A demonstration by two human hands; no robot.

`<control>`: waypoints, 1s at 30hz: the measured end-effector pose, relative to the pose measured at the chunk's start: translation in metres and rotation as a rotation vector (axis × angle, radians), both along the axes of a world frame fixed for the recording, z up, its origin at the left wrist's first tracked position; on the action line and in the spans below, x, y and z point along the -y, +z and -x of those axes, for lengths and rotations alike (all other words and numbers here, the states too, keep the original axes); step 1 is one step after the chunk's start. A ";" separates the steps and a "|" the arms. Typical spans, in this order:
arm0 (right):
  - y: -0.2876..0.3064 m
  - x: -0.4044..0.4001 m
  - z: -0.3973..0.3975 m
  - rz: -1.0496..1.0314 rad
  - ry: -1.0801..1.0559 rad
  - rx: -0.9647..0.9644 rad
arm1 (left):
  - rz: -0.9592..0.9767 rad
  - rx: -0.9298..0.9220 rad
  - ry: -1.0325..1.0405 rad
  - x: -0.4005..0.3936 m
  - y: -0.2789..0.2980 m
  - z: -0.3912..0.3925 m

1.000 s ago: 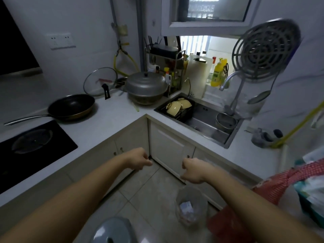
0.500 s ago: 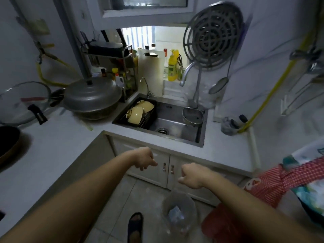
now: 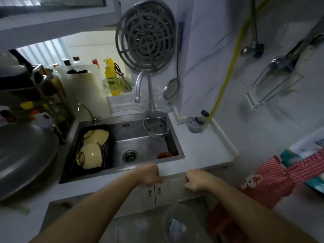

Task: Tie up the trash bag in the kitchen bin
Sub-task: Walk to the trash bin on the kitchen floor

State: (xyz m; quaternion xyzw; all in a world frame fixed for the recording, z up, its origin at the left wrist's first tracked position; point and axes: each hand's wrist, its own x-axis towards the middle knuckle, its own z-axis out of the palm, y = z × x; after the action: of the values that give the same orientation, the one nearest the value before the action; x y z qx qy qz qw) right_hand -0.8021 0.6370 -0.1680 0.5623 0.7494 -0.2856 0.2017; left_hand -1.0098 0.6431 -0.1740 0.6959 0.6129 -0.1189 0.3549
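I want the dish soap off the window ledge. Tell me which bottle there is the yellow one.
It is the yellow bottle with the green label, standing right of the white cutting board. The other bottles show only dark or red caps behind the board.

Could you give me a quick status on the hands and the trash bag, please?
Left hand and right hand fisted, held out, apart. Trash bag in bin below, untied. Nothing between.

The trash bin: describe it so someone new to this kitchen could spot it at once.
Start at the steel sink and drop to the cabinet doors below. The trash bin stands on the floor before them, beneath the right hand. Unlike the red stool beside it, it is see-through, with crumpled paper inside.
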 end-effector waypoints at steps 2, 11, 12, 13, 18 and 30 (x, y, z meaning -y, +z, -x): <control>-0.004 -0.006 0.000 0.009 -0.045 -0.014 | -0.009 -0.006 -0.066 -0.012 0.000 -0.005; -0.042 -0.002 -0.027 0.073 -0.156 -0.104 | 0.039 0.071 -0.067 -0.009 -0.048 -0.062; -0.049 0.001 -0.032 0.072 -0.159 -0.104 | 0.040 0.081 -0.052 -0.003 -0.058 -0.068; -0.057 0.005 -0.036 0.070 -0.167 -0.103 | 0.045 0.090 -0.042 0.002 -0.070 -0.073; -0.114 0.026 -0.052 0.008 -0.193 -0.159 | 0.027 0.087 -0.049 0.014 -0.130 -0.079; -0.298 0.045 -0.056 0.029 -0.436 -0.141 | 0.165 0.092 0.037 0.011 -0.307 -0.051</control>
State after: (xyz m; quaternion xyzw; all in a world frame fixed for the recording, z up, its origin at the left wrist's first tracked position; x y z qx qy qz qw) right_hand -0.7457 0.5917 -0.4660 0.6864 0.6184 -0.3718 0.0906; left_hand -0.9592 0.6321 -0.4815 0.6576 0.5969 -0.1302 0.4409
